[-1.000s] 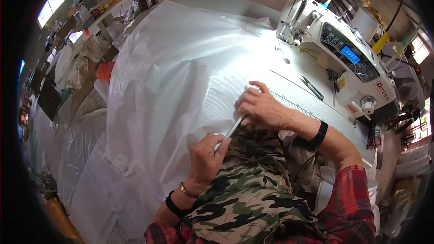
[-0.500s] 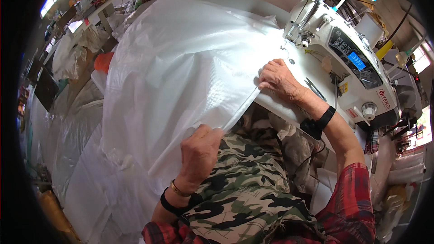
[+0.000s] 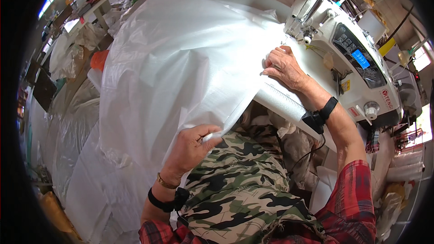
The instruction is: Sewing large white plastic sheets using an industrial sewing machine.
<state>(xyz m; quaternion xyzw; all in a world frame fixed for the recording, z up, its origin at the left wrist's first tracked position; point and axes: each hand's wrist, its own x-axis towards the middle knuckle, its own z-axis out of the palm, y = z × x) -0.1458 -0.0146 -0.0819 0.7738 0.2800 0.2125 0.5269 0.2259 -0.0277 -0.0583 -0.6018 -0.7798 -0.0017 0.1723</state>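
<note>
Stretching between both hands, the folded edge of the white woven plastic sheet (image 3: 181,63) is kept taut across the sewing table (image 3: 289,104). It is pinched in the left hand (image 3: 192,147), thumb and fingers closed on the hem above the camouflage apron (image 3: 239,190). It is pressed flat by the right hand (image 3: 285,68), fingers spread, gripping nothing, just beside the presser foot of the white sewing machine (image 3: 343,49). Fingertips could be caught if the right hand is carried too near the needle; slack at the left pinch could skew the seam. Open room is left only along the table's near edge; heaped sheeting (image 3: 90,162) crowds the person's left.
</note>
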